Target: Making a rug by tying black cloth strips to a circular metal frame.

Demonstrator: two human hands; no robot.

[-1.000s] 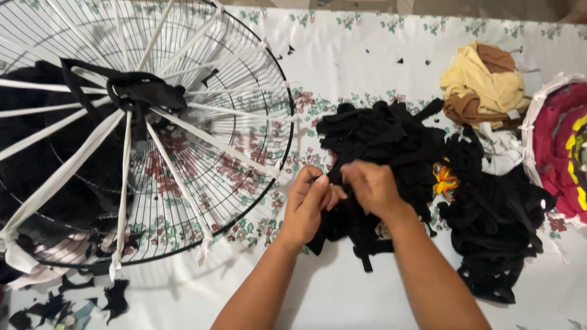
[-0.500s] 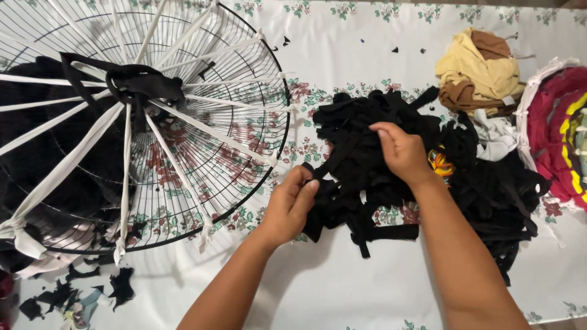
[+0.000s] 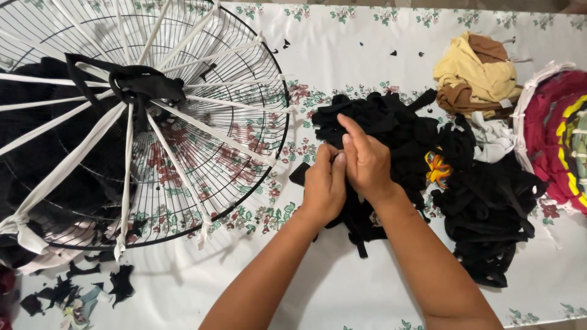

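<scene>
Both hands meet over the near edge of a heap of black fabric strips (image 3: pixel 391 131). The left hand (image 3: pixel 324 186) is curled shut, its fingertips pinching a black strip at the top of the fist. The right hand (image 3: pixel 365 160) lies against it, fingers bent and closed around the same bit of fabric, index finger stretched forward over the pile.

Left of the hands, a round wire fan guard (image 3: pixel 183 122) rests on the counter (image 3: pixel 342 58), white cloth bands (image 3: pixel 226 139) tied spoke-like from its rim to a black knot (image 3: pixel 143 85) at the centre. Right of the hands, a second mound of black strips (image 3: pixel 489 208) lies beside the first; beyond it sit a yellow and brown cloth bundle (image 3: pixel 477 73) and a red woven round piece (image 3: pixel 559 131) at the counter's right edge. Small black scraps (image 3: pixel 119 284) lie below the guard, near the left forearm.

Bare cloth shows just below the hands and between the forearms. The counter wears a white floral tablecloth.
</scene>
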